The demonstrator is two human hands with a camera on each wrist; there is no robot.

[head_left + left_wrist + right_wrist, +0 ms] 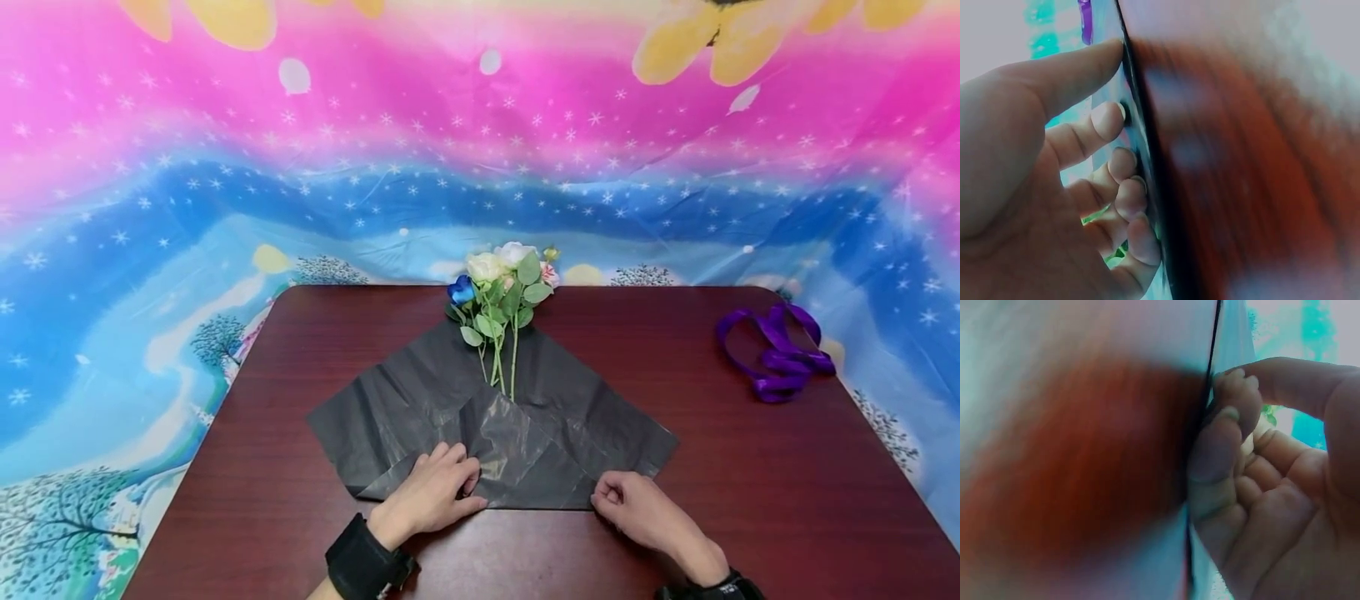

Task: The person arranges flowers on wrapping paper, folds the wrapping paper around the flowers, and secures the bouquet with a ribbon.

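A sheet of black wrapping paper (405,396) lies on the table, its near part folded up over the lower stems of a small bunch of flowers (498,321). White and blue blooms and green leaves stick out past the paper's far side. My left hand (435,492) rests on the near folded part, fingertips pressing down and thumb at the front edge. In the left wrist view its fingers (1130,199) are slightly bent against the dark sheet. At the near right corner my right hand (645,510) pinches the paper's edge between thumb and curled fingers (1213,453).
A loose coil of purple ribbon (783,354) lies at the table's right side. The dark red wooden table (750,467) ends at a far edge just behind the flowers. A colourful printed cloth (420,192) hangs behind and beside it. Black bands (363,558) are on both wrists.
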